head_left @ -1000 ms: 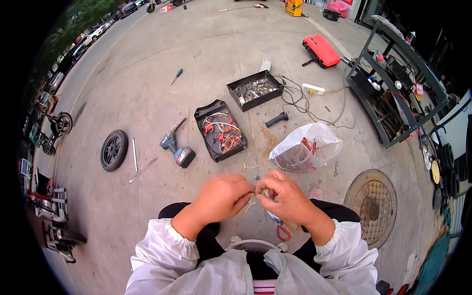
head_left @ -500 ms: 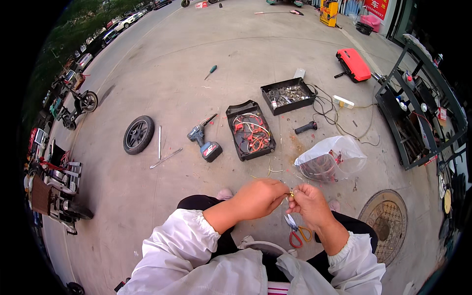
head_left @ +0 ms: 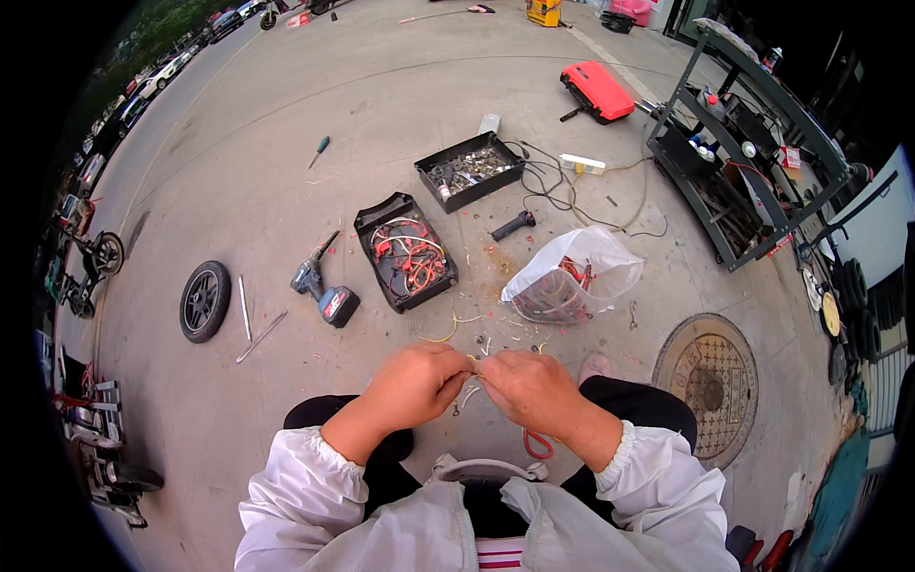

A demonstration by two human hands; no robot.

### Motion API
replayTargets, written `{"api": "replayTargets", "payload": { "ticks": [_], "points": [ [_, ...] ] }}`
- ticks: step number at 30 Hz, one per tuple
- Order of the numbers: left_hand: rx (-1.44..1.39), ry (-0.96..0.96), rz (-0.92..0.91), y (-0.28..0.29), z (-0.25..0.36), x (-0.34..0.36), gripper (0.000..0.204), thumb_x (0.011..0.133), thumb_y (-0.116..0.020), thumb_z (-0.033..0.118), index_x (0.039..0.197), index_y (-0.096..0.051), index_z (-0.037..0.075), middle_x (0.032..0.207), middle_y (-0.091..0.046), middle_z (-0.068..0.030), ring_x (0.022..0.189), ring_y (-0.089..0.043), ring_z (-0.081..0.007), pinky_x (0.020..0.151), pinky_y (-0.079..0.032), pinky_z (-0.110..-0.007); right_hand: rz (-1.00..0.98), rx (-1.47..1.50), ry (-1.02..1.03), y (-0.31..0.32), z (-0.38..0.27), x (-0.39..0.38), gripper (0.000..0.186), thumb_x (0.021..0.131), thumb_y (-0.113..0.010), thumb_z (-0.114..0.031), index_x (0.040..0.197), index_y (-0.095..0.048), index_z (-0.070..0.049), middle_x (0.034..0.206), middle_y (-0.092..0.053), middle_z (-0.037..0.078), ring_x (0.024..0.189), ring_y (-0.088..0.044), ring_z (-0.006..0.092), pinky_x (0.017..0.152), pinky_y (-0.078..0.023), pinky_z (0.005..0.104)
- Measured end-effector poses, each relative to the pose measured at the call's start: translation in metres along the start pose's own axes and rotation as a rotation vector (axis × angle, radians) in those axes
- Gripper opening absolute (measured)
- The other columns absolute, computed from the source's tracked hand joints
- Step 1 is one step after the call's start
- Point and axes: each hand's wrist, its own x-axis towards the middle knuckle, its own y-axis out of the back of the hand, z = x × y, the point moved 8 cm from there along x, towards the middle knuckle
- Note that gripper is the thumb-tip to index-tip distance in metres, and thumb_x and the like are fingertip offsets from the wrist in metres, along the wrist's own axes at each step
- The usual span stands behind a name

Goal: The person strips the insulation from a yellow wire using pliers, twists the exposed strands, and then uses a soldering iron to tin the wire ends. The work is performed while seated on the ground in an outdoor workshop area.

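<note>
Both my hands meet in front of my knees, their fingertips pinched together on a thin yellow wire point(head_left: 473, 359). My left hand point(head_left: 408, 383) grips it from the left, fingers curled. My right hand point(head_left: 534, 385) closes on it from the right, back of the hand upward; its fingers hide most of the wire. Below the right hand, the red handle loop of a pair of scissors point(head_left: 538, 444) shows on the ground; the rest is covered. Just beyond my hands lie wire scraps point(head_left: 467, 319). A clear plastic bag point(head_left: 572, 276) holding reddish wires stands farther out.
A black tray of red and white wires point(head_left: 448, 282), a black tray of small metal parts point(head_left: 515, 177) and a cordless drill point(head_left: 324, 289) lie ahead. A wheel point(head_left: 205, 301) rests left. Right are a manhole cover point(head_left: 707, 381) and a tool cart point(head_left: 705, 214); a red case point(head_left: 599, 92) is farther off.
The view has swung to the right, so the surroundings shift left. My right hand has turned back-upward and now covers more of the wire. The scissors' blades have become hidden.
</note>
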Motion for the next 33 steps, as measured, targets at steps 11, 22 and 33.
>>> {"api": "replayTargets", "payload": {
  "ticks": [11,22,33],
  "points": [
    [0.13,0.072,-0.17,-0.034,-0.001,-0.008,0.007,0.075,-0.065,0.008,0.076,-0.062,0.001,0.073,-0.062,-0.0168,0.071,-0.06,-0.0392,0.063,-0.048,-0.046,-0.193,-0.097,-0.182,-0.045,-0.003,-0.021,0.016,0.081,-0.06,-0.015,0.09,-0.058,-0.001,0.082,-0.066,0.015,0.077,-0.068,0.0305,0.061,-0.055,0.0414],
    [-0.165,-0.028,-0.232,-0.041,0.009,-0.007,0.016,0.076,-0.067,0.002,0.09,-0.071,0.005,0.074,-0.062,-0.012,0.072,-0.061,-0.0326,0.066,-0.049,-0.04,-0.366,0.352,-0.299,-0.05,0.02,-0.036,0.022,0.085,-0.055,-0.016,0.083,-0.07,-0.001,0.085,-0.069,0.02,0.081,-0.066,0.041,0.071,-0.052,0.0513],
    [-0.05,0.199,-0.232,-0.062,-0.006,-0.014,0.013,0.081,-0.06,0.003,0.092,-0.065,0.0,0.087,-0.065,-0.0208,0.085,-0.061,-0.0404,0.077,-0.05,-0.044,-0.298,0.293,-0.411,-0.048,0.025,-0.037,0.024,0.085,-0.054,-0.017,0.085,-0.069,0.001,0.084,-0.067,0.025,0.083,-0.065,0.0433,0.074,-0.05,0.0544]
  ]
}}
